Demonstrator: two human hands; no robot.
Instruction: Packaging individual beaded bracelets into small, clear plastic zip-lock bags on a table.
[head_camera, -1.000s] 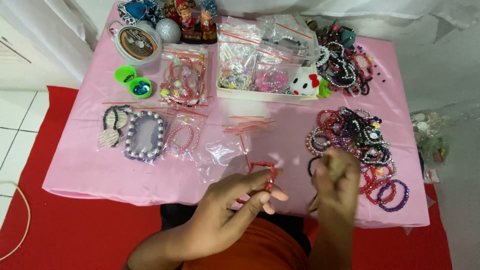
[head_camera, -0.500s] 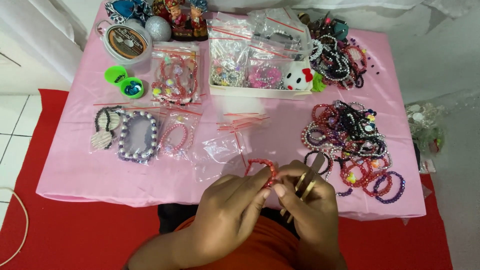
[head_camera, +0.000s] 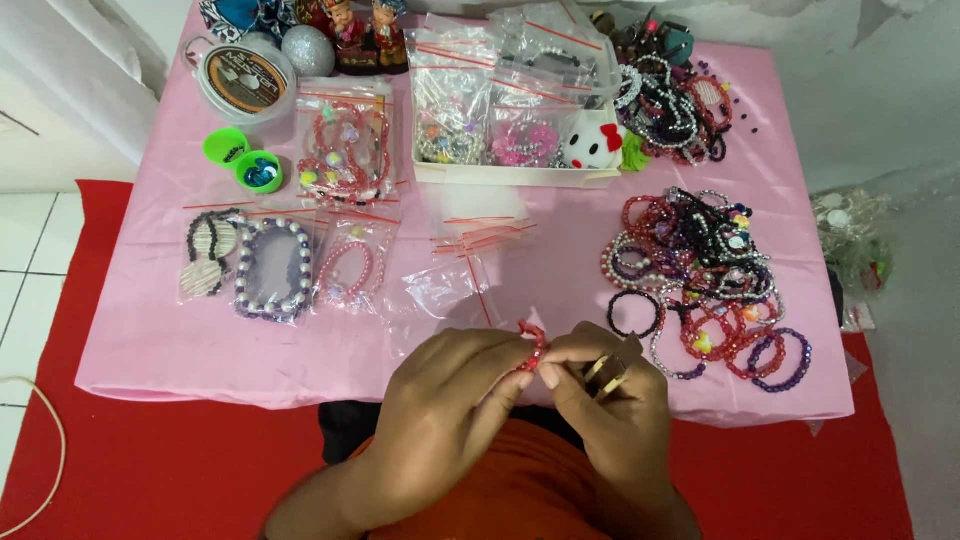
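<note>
Both hands meet at near edge of pink table (head_camera: 180, 330). Left hand (head_camera: 450, 400) pinches red bead bracelet (head_camera: 533, 346) between fingertips, bracelet mostly hidden. Right hand (head_camera: 610, 400) grips same bracelet plus small metal tool (head_camera: 612, 372), likely scissors. Step, judging: finishing bracelet end, knot or trim. Next move needs steady pinch, tool tip close at cord. Empty zip bag (head_camera: 440, 300) just beyond; loose bracelet pile (head_camera: 700, 280) right.

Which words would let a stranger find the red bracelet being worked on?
Start at the pink table and go to its near edge, where two hands meet. The red bracelet is pinched between them. Unlike the loose bracelet pile to its right, it is held.
</note>
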